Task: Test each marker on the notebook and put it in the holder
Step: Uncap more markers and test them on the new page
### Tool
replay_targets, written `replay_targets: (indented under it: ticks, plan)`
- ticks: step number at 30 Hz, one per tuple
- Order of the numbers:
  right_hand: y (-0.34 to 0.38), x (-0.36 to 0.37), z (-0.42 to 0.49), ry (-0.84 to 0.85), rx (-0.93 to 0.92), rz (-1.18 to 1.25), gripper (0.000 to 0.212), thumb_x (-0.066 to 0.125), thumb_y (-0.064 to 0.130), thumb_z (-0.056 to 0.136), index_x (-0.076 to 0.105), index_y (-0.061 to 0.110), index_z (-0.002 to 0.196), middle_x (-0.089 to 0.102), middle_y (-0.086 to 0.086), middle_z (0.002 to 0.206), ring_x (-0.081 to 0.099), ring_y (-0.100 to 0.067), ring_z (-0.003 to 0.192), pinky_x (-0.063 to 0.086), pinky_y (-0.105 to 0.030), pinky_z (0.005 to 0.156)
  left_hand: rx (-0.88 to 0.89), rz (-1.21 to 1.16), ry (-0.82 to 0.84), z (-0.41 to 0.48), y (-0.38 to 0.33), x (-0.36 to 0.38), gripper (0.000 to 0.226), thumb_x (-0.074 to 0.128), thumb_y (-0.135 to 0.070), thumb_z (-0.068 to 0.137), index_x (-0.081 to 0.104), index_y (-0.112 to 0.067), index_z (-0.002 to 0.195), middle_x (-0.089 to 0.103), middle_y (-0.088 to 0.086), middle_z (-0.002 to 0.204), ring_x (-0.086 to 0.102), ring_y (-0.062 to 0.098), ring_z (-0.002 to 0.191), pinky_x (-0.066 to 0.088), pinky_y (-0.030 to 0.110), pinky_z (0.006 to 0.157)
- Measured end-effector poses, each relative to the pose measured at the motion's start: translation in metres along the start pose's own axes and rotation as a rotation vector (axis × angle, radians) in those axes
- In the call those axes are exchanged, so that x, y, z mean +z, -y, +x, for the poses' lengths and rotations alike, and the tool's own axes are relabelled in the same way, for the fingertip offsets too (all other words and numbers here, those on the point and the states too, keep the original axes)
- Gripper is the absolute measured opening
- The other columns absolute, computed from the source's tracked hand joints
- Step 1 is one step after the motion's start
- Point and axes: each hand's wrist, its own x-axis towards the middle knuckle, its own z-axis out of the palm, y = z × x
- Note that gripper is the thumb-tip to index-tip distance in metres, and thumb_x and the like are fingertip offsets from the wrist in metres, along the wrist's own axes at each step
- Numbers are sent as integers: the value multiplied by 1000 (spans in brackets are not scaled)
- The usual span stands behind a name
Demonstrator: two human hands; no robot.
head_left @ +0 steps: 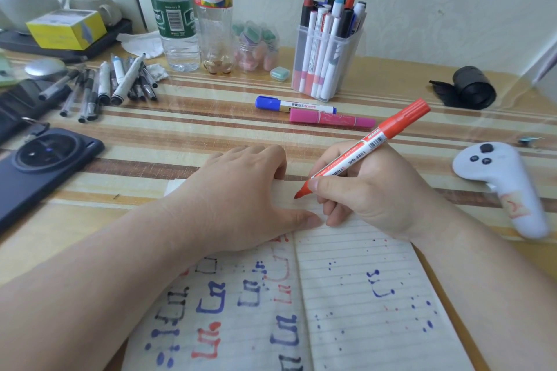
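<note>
Two hands at work, one marker in use.

- Red whiteboard marker with a white labelled barrel (361,149): uncapped, its red cap seemingly seated on the back end. It is pinched near the tip between thumb and fingers of the right hand (370,190). The barrel slants up and away to the right. The felt tip is at the top of the right page, but whether it touches the paper cannot be told.
- Open lined paper notebook (361,295): left page crowded with blue, red and black test marks; right page mostly bare, with ink specks.
- Left hand (241,190): laid flat, fingers spread and relaxed, pressing the left page beside the spine.
- Clear plastic square holder (327,60): on the far side of the striped table (211,129), already packed with upright markers.
- Blue-capped white marker (294,105) and pink marker (331,120): lying side by side just before the holder, probably untested.
- Step in hand, as judged: the test stroke. Keep the page pinned and draw one short line on bare ruled paper. Use light pressure so the ink does not bleed, then recap before moving the marker to the holder.
</note>
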Motion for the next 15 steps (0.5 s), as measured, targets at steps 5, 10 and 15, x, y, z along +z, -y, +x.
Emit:
replay_targets:
  ticks: [5, 10, 15]
  plan:
    - [-1, 1, 1, -8, 4, 7, 6, 71, 2, 87, 71, 2, 80, 65, -15, 62, 68, -32, 56, 56, -35, 51, -2, 8, 0, 1, 0, 1, 62, 46, -90, 68, 40, -37, 99, 48, -20, 99, 47, 9, 96, 36, 29, 84]
    - [-1, 0, 1, 0, 2, 8, 7, 72, 3, 87, 72, 1, 81, 66, -17, 63, 67, -33, 56, 54, -34, 51, 3, 11, -2, 0, 0, 1, 62, 46, -91, 69, 40, -38, 100, 48, -21, 102, 47, 8, 97, 36, 29, 86]
    - [0, 1, 0, 9, -2, -23, 7, 73, 4, 88, 72, 3, 81, 67, -12, 63, 67, -29, 56, 54, -34, 51, -1, 31, 1, 0, 1, 4, 68, 44, -95, 66, 39, -38, 102, 48, -20, 105, 46, 9, 98, 35, 29, 86]
